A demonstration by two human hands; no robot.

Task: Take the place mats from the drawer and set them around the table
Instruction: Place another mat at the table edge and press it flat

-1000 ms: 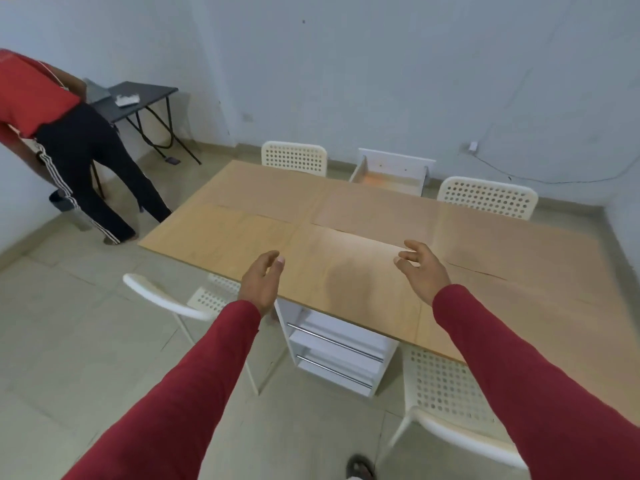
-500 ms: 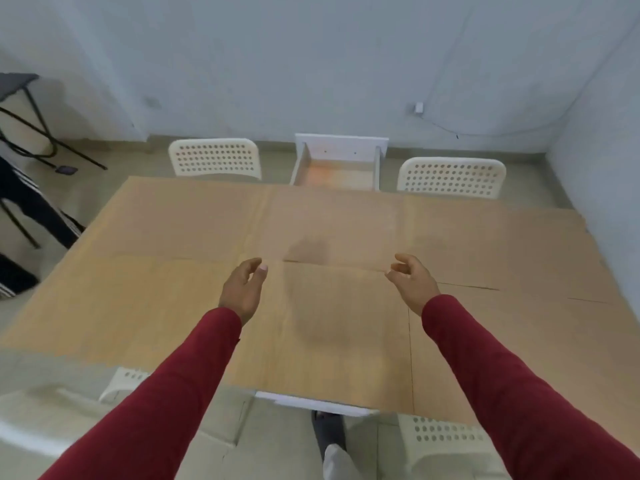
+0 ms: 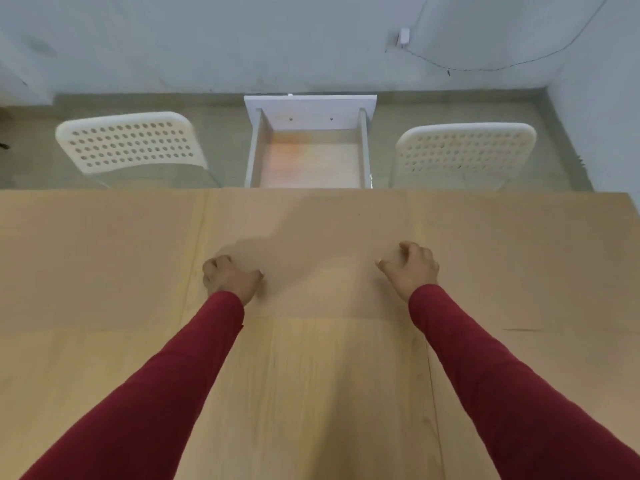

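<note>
The bench (image 3: 104,265) filled most of the view, its top covered edge to edge by tan rectangular place mats (image 3: 311,258) lying flat and butted against one another, their seams showing as thin lines. Past the far edge stood two white perforated chairs, one to the left (image 3: 130,143) and one to the right (image 3: 464,152). Between them the white drawer (image 3: 310,110) stood pulled out, its pale wooden bottom bare. Two arms in dark red sleeves (image 3: 166,386) reached forward over the bench. The left hand (image 3: 230,278) rested knuckles up on a far-side mat with its fingers curled under. The right hand (image 3: 410,266) lay on the same mat, fingers bent and slightly spread, thumb out; neither hand gripped anything that could be seen.
</note>
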